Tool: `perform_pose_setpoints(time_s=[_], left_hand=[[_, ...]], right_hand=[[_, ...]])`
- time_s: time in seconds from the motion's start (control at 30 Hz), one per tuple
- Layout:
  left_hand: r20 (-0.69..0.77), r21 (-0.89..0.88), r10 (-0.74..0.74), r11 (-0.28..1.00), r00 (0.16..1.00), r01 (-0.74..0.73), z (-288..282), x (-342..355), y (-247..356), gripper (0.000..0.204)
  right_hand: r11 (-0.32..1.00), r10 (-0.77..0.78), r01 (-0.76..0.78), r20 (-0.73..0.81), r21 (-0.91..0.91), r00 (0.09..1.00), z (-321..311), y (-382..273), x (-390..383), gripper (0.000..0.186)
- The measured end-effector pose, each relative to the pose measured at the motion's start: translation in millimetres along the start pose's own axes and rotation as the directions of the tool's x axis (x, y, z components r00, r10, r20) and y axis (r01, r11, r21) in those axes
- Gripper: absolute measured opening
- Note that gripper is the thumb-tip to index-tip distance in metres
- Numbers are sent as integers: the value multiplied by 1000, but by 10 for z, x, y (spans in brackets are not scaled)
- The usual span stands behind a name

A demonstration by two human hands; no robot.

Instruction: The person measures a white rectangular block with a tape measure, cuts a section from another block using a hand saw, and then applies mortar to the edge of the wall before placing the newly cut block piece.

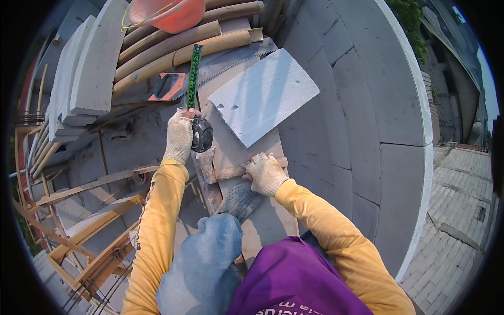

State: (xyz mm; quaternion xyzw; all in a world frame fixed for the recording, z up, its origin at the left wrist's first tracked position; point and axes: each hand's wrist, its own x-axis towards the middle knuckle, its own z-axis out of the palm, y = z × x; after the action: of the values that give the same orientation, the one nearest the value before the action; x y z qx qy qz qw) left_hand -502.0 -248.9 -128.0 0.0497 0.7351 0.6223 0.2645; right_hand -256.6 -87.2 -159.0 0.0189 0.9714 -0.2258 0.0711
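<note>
The left hand (179, 135) hid part of the tape measure (202, 135) it gripped, and markings on the green strip were too small to make out. The right hand (266, 173) was closed round the hammer (231, 172), covering a stretch of its handle. Nearer the body than the hammer, a grey dotted piece (239, 202) was partly hidden by the knee (207, 252); I could not tell what it was. Well beyond the left hand, an orange tub (170, 13) was cut off at the top.

The tape measure had a scuffed black, rounded case, its strip standing out straight away from the left hand and crossing in front of the saw (170, 86). The hammer lay across between the hands, its wooden handle dusty and its head pale and crusted, just below the tape case.

Just beyond the right hand, a pale block (265, 97) with small pits rested on the board (273, 218), leaving a narrow strip beside the hammer. A grey wall (346, 105) rose close to the right of the right hand; wooden frames (100, 252) stood lower, left of the left forearm.
</note>
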Motion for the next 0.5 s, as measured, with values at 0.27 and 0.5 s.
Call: perform_pose_setpoints(time_s=[0.27, 0.5], left_hand=[[561, 439, -211, 895, 801, -72, 738, 118, 210, 32], [759, 519, -38, 636, 650, -570, 1414, 151, 365, 42]], right_hand=[[487, 784, -380, -201, 787, 588, -875, 887, 190, 36], [-3, 844, -319, 174, 948, 507, -731, 1133, 697, 31]])
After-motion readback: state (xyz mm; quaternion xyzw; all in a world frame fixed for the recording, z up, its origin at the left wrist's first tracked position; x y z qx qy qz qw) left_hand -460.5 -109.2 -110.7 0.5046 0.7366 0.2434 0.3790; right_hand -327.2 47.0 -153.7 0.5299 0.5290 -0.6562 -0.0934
